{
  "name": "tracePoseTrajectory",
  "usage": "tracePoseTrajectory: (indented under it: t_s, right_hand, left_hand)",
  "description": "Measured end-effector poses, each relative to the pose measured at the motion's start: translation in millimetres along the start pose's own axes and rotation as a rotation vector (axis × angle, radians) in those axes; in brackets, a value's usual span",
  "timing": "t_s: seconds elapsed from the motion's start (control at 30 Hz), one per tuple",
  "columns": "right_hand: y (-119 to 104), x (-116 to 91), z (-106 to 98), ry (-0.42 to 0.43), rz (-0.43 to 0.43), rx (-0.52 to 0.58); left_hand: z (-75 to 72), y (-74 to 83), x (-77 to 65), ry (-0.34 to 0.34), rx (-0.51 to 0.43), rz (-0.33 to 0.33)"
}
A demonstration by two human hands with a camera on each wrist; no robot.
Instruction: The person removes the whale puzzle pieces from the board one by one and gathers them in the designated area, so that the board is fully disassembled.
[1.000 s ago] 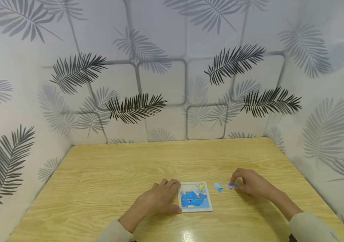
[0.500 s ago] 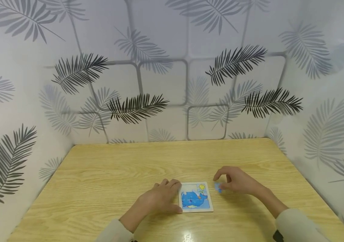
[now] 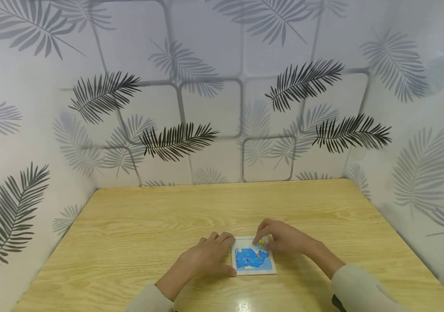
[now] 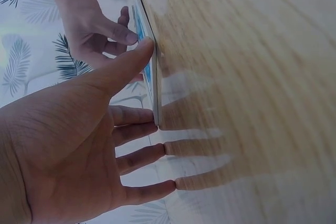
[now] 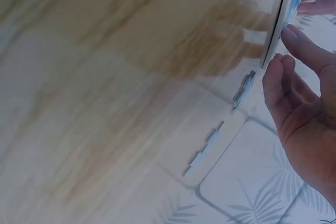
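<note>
A square puzzle board [image 3: 253, 262] with a pale rim and a blue whale picture lies on the table. My left hand [image 3: 206, 256] rests along its left side, thumb at the near corner and index finger near the far corner. In the left wrist view, the other fingers [image 4: 142, 158] of that hand reach straight down to the table. My right hand [image 3: 288, 238] is over the board's upper right corner, index finger and thumb on either side of the yellow sun [image 3: 262, 242]. Its other fingers [image 5: 273, 82] are bent. I cannot tell whether it grips a piece.
In the right wrist view, one loose puzzle piece [image 5: 243, 92] lies near the right hand, and another piece [image 5: 203, 148] lies farther from the board. The head view does not show them. A wood-grain table [image 3: 148, 225] meets walls [image 3: 214, 156] with a leaf pattern.
My right hand has moved left from the loose pieces at the right onto the board's upper right corner. My left hand has stayed at the board's left side.
</note>
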State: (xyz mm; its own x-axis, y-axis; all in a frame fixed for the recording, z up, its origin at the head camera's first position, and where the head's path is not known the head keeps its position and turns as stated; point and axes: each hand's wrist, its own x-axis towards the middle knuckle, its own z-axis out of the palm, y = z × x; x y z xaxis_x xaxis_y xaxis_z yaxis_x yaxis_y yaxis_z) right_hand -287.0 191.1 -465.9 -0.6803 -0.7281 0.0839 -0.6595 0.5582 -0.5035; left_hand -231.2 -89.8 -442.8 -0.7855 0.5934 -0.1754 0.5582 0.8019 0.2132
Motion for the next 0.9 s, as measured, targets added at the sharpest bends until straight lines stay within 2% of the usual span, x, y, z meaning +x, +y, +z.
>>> tracePoseTrajectory:
  t_s: [0.13, 0.3, 0.6, 0.7, 0.8, 0.9]
  right_hand:
    - [-3, 3, 2, -0.006, 0.001, -0.048]
    - [-8, 3, 2, -0.006, 0.019, -0.045]
    - [-9, -2, 1, 0.040, 0.030, -0.136]
    - [-7, -6, -3, 0.073, 0.051, -0.095]
    - [-2, -13, -11, 0.117, 0.066, -0.001]
    - [8, -27, -23, 0.160, 0.071, 0.059]
  left_hand:
    - [-0.5, 0.8, -1.1, 0.003, 0.002, 0.000]
    - [-0.9, 1.1, -1.6, 0.006, 0.004, 0.004]
    - [-0.2, 1.1, 1.6, -0.011, 0.012, -0.004]
    - [0.7, 1.5, 2.1, -0.015, 0.010, 0.000]
    - [0.5, 1.3, 1.5, -0.015, 0.011, 0.000]
    - [-0.9, 2.5, 1.0, -0.017, 0.004, 0.005]
